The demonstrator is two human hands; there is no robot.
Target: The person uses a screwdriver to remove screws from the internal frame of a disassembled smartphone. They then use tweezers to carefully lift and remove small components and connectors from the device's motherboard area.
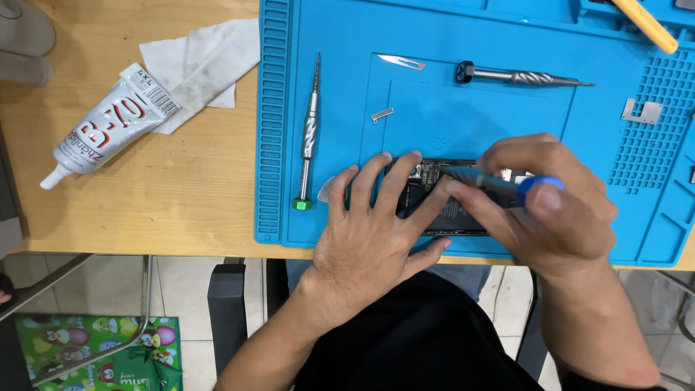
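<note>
An opened phone point(441, 195) lies on the blue silicone work mat point(470, 116) near the table's front edge, its dark innards showing. My left hand point(376, 232) presses flat on the phone's left end, fingers spread over it. My right hand point(550, 206) grips a blue-capped precision screwdriver point(499, 182) whose tip points left into the phone's upper part. Much of the phone is hidden under both hands.
On the mat lie a green-capped screwdriver point(309, 134), a black-capped screwdriver point(517, 76), a thin metal blade point(400, 62), a small bracket point(381, 114), a metal plate point(641, 111) and a yellow tool point(646, 24). A white glue tube point(108, 119) and a tissue point(206, 65) rest on the wooden table point(181, 195).
</note>
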